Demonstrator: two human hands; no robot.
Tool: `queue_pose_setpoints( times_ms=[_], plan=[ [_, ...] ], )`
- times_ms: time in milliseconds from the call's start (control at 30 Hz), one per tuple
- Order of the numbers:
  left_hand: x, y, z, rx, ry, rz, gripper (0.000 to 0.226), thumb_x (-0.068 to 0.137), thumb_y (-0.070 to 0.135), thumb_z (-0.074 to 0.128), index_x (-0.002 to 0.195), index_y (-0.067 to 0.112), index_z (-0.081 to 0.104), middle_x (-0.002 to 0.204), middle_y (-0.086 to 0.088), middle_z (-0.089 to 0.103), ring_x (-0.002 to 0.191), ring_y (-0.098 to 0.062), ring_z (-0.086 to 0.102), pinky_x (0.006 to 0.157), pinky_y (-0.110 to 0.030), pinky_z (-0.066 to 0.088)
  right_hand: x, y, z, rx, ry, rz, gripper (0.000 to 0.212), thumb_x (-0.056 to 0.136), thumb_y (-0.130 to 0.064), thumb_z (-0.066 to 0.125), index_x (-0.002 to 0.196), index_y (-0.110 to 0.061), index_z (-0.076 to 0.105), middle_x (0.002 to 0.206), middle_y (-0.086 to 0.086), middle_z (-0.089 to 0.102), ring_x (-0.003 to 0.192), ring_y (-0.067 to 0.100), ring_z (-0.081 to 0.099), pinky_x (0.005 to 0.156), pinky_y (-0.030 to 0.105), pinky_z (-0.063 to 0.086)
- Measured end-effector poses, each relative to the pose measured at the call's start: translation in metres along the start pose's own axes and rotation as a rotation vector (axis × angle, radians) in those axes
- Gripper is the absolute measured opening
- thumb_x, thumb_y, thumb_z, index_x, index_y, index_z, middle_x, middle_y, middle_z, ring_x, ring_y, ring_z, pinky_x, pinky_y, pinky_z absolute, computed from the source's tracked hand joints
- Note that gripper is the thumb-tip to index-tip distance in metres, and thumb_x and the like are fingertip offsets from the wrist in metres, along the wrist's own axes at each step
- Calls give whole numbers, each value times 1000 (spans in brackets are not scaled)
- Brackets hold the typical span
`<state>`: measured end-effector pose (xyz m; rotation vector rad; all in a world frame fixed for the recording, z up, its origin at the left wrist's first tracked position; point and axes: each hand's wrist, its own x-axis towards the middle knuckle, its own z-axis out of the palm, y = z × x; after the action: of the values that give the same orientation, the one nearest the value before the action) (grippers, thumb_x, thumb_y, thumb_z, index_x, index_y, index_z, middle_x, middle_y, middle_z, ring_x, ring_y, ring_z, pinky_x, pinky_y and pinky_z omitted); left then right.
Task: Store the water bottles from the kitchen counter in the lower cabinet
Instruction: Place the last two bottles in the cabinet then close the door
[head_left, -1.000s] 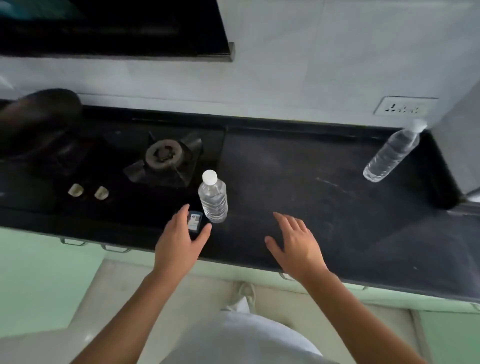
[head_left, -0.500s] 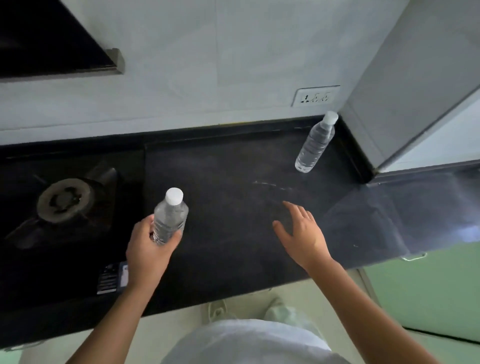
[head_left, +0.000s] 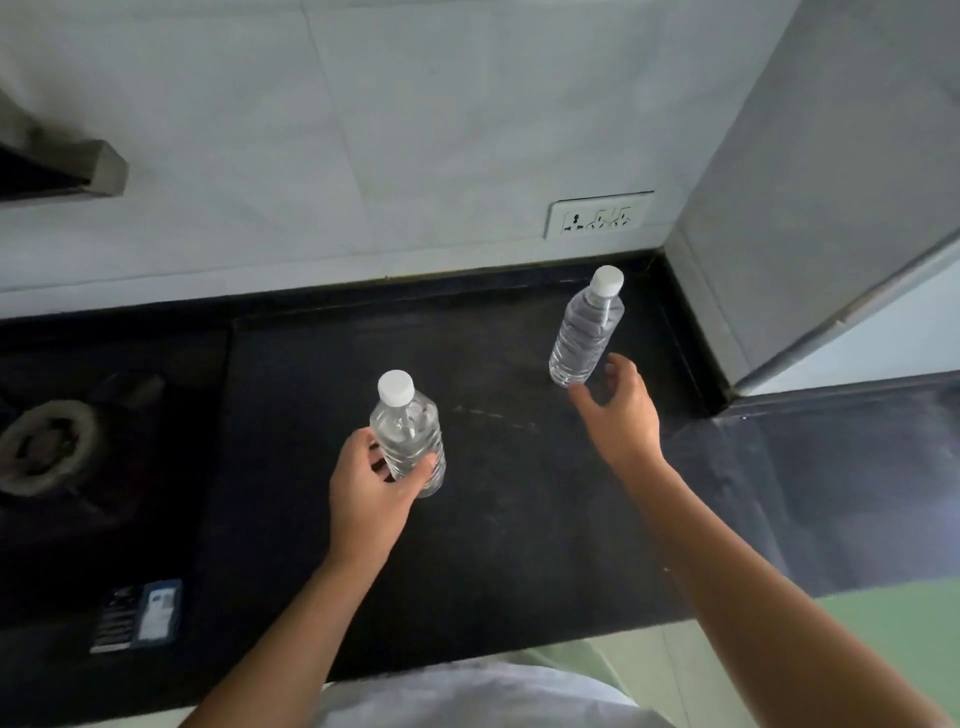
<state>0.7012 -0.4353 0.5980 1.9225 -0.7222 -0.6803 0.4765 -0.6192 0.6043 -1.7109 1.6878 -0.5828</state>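
Note:
Two clear water bottles with white caps stand on the black counter (head_left: 519, 519). My left hand (head_left: 371, 493) is wrapped around the lower body of the near bottle (head_left: 408, 434) at the counter's middle. The far bottle (head_left: 587, 332) stands near the back right corner, below the wall socket. My right hand (head_left: 618, 410) is at its base, fingers spread and curved, thumb and fingertips just at the bottle's bottom without closing on it. The lower cabinet shows only as a green front (head_left: 893, 629) at the right.
A gas burner (head_left: 44, 447) sits at the left of the counter, with a dark label (head_left: 137, 616) on the hob's front. A grey wall block (head_left: 810, 182) juts out at the right. A hood corner (head_left: 78, 171) hangs at the upper left.
My left hand has closed on the near bottle. My right hand has moved forward and right, up to the base of the far bottle. The view has shifted right.

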Motion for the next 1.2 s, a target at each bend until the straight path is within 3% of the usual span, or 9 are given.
queue_pose_setpoints(
  times_ms=[100,367,533,667,900,1067,1200],
  plan=[
    [-10,9,27,-6,42,-21,50,70,26,92,110,30,61,114,10,69,107,-8,69,93,-39,59,39,5,-3,55,-36,-33,63,80,-50,74,131,-23,49,119,-12,57,115,14,58,90,32,46],
    [-34,20,53,10,154,-133,60,73,16,90,107,48,52,117,24,63,108,-2,65,93,-22,54,80,3,6,119,-122,-83,59,73,-50,77,120,-27,52,104,-9,67,94,16,66,86,44,57],
    [-51,18,40,-7,210,-204,54,72,16,91,115,33,62,115,15,71,105,-5,70,94,-29,58,58,4,-4,47,-263,-157,57,65,-58,78,112,-32,58,94,-12,70,88,14,68,82,44,59],
    [-89,15,10,1,300,-244,58,72,21,91,120,31,61,115,18,70,105,-6,69,91,-25,54,3,11,-8,-43,-430,-211,60,62,-63,78,110,-32,59,93,-14,72,86,12,70,81,43,59],
    [-188,-13,-52,51,457,-322,52,75,30,89,113,33,56,102,30,62,87,11,61,69,-3,42,-131,-2,5,-149,-670,-368,56,66,-52,83,113,-30,62,93,-13,73,85,12,70,82,39,59],
    [-281,-56,-108,-52,595,-398,40,73,33,90,100,36,60,93,28,70,88,11,66,70,-8,43,-232,-30,42,-157,-817,-466,56,63,-53,82,110,-34,61,90,-15,72,84,8,69,81,38,58],
    [-371,-102,-157,-96,739,-460,45,71,32,92,104,33,62,103,19,72,96,-3,70,80,-23,53,-327,-50,75,-212,-921,-599,59,64,-54,83,116,-38,59,93,-17,71,88,8,67,83,35,57]
  ],
)
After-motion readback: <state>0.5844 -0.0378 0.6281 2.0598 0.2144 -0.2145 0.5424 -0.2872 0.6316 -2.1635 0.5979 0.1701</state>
